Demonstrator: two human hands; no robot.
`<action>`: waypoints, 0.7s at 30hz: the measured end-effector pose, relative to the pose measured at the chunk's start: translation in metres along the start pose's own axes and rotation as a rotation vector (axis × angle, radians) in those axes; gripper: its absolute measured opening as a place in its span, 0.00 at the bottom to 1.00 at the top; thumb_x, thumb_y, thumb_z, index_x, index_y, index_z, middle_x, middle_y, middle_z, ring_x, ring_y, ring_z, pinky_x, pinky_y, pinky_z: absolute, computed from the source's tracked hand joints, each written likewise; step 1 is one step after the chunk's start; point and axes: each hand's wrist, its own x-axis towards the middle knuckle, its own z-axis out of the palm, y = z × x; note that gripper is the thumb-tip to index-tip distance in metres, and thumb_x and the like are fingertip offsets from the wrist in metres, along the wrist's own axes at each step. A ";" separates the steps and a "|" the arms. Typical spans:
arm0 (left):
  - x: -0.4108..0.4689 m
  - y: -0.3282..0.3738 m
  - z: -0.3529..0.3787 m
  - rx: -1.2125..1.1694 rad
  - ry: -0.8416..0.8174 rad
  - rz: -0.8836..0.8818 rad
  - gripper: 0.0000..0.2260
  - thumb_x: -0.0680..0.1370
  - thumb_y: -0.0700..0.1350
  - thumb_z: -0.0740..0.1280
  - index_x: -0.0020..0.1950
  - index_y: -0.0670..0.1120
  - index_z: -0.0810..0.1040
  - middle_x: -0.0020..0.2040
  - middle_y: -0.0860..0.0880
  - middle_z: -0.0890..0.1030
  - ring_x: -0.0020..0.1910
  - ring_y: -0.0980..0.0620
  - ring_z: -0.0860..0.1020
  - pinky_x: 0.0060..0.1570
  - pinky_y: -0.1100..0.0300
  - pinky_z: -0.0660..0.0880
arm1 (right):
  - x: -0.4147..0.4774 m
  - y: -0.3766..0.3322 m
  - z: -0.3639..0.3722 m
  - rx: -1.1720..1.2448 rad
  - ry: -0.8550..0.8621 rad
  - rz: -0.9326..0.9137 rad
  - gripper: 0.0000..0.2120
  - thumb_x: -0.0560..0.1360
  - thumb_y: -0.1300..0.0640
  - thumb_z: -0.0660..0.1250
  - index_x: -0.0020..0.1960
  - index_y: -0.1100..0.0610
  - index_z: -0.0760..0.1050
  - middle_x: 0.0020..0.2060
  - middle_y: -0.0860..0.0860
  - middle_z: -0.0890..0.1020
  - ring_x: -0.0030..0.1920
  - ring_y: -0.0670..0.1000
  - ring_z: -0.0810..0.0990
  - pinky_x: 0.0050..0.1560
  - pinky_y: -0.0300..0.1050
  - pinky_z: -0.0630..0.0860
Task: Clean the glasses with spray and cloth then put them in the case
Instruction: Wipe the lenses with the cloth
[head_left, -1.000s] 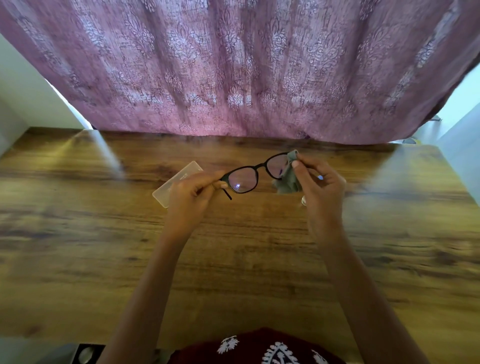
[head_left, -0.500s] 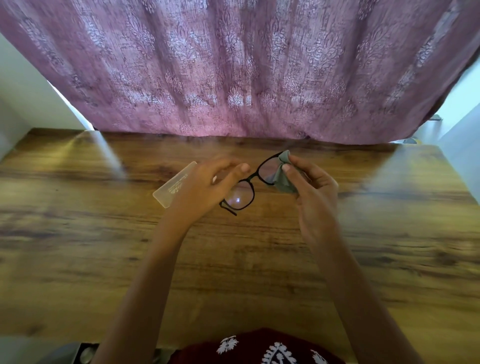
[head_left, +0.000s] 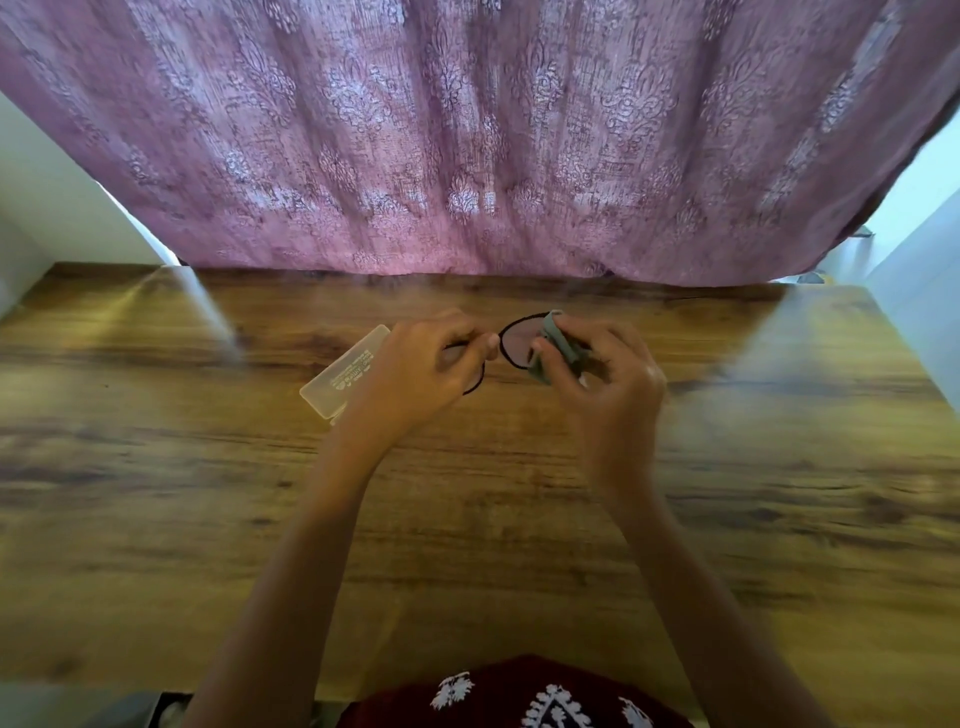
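glasses (head_left: 519, 340) — between both hands (head_left: 415, 374)

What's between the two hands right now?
In the head view, one lens of the glasses spans the gap between left hand and right hand, with the cloth pinched on it.

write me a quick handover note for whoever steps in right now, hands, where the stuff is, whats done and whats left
Left hand: closed on the glasses at one side of the frame, held above the table.
Right hand: pinching the grey cloth over the edge of the exposed lens.
Case: clear plastic, lying on the table just left of the left hand; I cannot tell whether it is open.
Spray: not in view.
Done: wiping is under way; whether spray was applied cannot be told.
Left: finish wiping both lenses, put down the cloth, fold the glasses and put them in the case.
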 end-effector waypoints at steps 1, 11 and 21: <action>0.001 0.000 0.000 0.003 0.014 0.004 0.12 0.77 0.50 0.63 0.43 0.45 0.82 0.40 0.52 0.81 0.42 0.57 0.77 0.41 0.71 0.68 | -0.002 0.002 0.002 -0.052 0.009 -0.070 0.10 0.71 0.62 0.75 0.51 0.62 0.83 0.44 0.53 0.82 0.43 0.43 0.78 0.46 0.27 0.72; 0.006 0.001 -0.005 0.002 0.019 0.055 0.16 0.78 0.51 0.61 0.42 0.41 0.81 0.38 0.47 0.82 0.40 0.51 0.79 0.43 0.49 0.74 | -0.005 -0.006 0.014 -0.206 -0.074 -0.337 0.11 0.74 0.66 0.70 0.56 0.66 0.81 0.46 0.58 0.80 0.48 0.51 0.75 0.55 0.29 0.66; 0.002 -0.002 -0.004 -0.032 0.026 0.036 0.18 0.77 0.53 0.59 0.41 0.42 0.80 0.37 0.48 0.80 0.39 0.53 0.78 0.42 0.55 0.74 | -0.015 -0.003 0.011 -0.212 -0.133 -0.415 0.11 0.74 0.68 0.70 0.56 0.68 0.80 0.46 0.59 0.80 0.47 0.52 0.75 0.56 0.31 0.66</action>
